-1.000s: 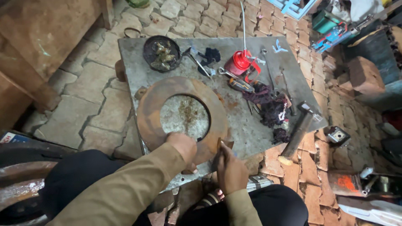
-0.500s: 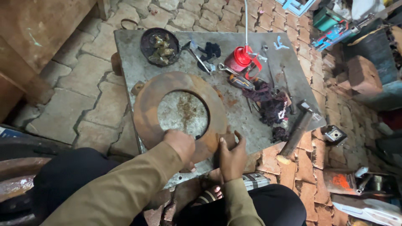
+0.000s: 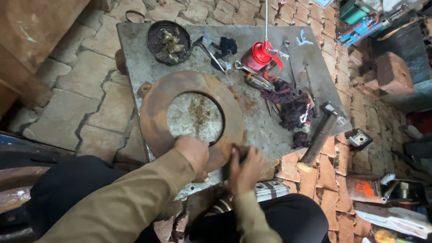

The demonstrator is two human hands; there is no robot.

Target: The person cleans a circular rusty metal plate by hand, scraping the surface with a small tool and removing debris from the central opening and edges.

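A grey metal plate lies flat on the brick floor, carrying a large rusty ring on its near half, with a hammer, a dark rag, a red oil can and a black bowl of small parts behind and to the right. The left hand presses palm-down, fingers curled, on the ring's near rim. The right hand is closed just beside that rim; whether it grips anything cannot be told.
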